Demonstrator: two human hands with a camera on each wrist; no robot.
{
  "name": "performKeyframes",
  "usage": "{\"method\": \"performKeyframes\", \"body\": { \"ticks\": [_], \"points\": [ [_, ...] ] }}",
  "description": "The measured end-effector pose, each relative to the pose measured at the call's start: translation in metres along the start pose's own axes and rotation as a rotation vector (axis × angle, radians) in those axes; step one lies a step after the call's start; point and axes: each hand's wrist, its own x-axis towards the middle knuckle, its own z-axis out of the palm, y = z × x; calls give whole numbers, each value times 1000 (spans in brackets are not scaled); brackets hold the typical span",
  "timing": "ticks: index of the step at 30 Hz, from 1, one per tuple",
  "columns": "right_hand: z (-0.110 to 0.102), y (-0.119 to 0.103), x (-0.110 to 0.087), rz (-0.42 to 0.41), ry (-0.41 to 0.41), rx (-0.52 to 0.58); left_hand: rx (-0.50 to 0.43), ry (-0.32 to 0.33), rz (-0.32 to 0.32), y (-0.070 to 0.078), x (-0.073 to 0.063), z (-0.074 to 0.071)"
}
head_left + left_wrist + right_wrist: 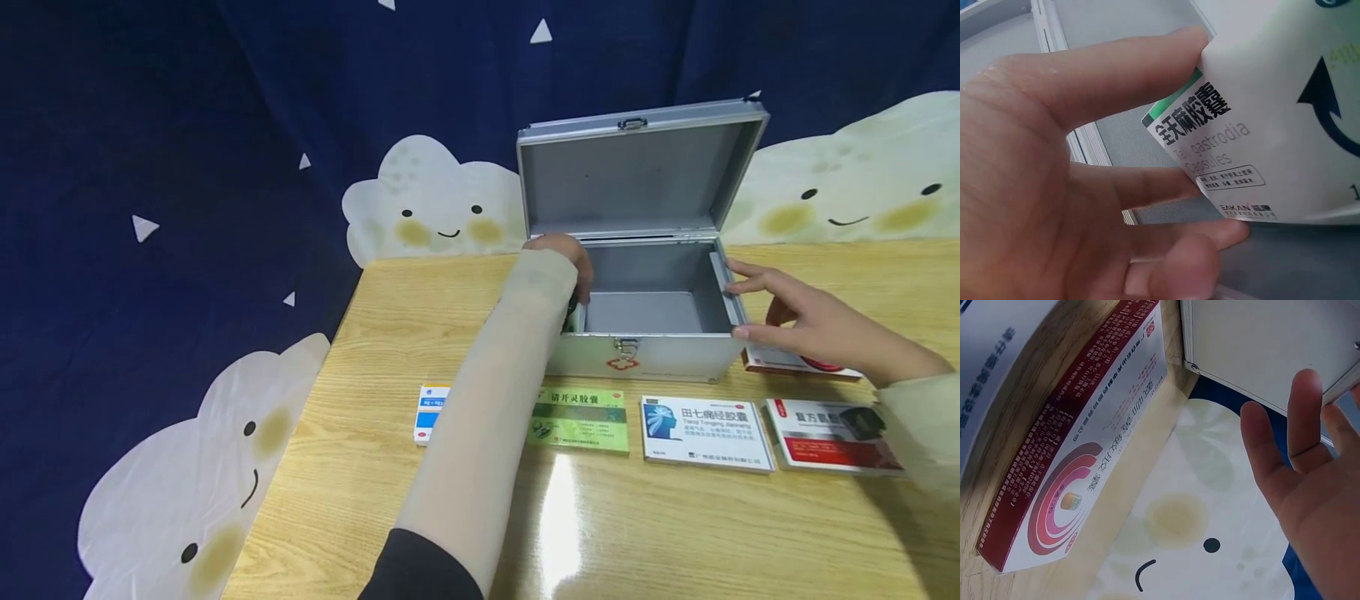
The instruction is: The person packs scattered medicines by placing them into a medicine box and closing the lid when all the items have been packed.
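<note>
A silver metal case [667, 357] with a red cross emblem stands on the table, its lid [630, 183] raised. My left hand [562, 254] reaches inside at the left end. There it pinches a white and green medicine box [1272, 150] between thumb and fingers; the left wrist view shows the box tilted, with its far part out of frame. At the case's right wall my right hand [798, 312] touches the rim, fingers extended and thumb by the front corner. In the right wrist view its fingers [1305, 415] lie against the case.
In front of the case lie a blue and white box [430, 414], a green box [585, 421], a white box [705, 433] and a red and white box [825, 450]. A dark-red-edged box [1079, 450] lies right of the case. Behind hangs a blue curtain [442, 75].
</note>
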Motion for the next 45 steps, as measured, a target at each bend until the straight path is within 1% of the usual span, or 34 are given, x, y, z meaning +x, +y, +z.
{"method": "performKeyframes", "body": {
  "ticks": [4, 5, 8, 10, 12, 17, 20, 23, 26, 30, 33, 36, 39, 41, 43, 45],
  "points": [
    [0, 1, 0, 14, -11, -3, 44, -12, -2, 2, 1, 0],
    [0, 1, 0, 17, -13, -1, 54, -5, 5, 2, 3, 0],
    [0, 0, 0, 21, -14, -2, 75, 8, 12, 2, 2, 1],
    [0, -1, 0, 22, -14, -2, 82, 14, 9, 3, 3, 1],
    [-1, -1, 0, 21, -16, 3, 91, 5, -1, 4, 1, 1],
    [-1, -1, -1, 9, -18, 15, 108, -1, -11, 3, 2, 0],
    [-1, -1, -2, 8, -18, 15, 104, 11, -17, 2, 2, 1],
    [-1, -1, -1, 13, -20, 13, 74, 16, -38, 2, 2, 1],
    [-2, -1, -1, 17, -22, 11, 48, 25, -45, 1, 2, 1],
    [-2, -1, -1, 21, -23, 10, 31, 35, -22, -1, 2, 1],
    [-3, -2, -1, 19, -24, 9, 17, 29, -15, -2, 1, 0],
    [-3, -3, -1, 18, -26, 9, 14, 7, -33, -2, 3, -2],
    [-3, -3, -1, 19, -27, 9, -41, -15, -80, -1, 4, -2],
    [-3, -3, -1, 20, -28, 10, -75, -20, -96, -2, 4, -2],
    [-3, -3, -1, 24, -31, 11, -136, -19, -103, -2, 3, -3],
    [-3, -2, -1, 25, -30, 11, -146, -14, -88, -3, 2, -4]
  ]
}}
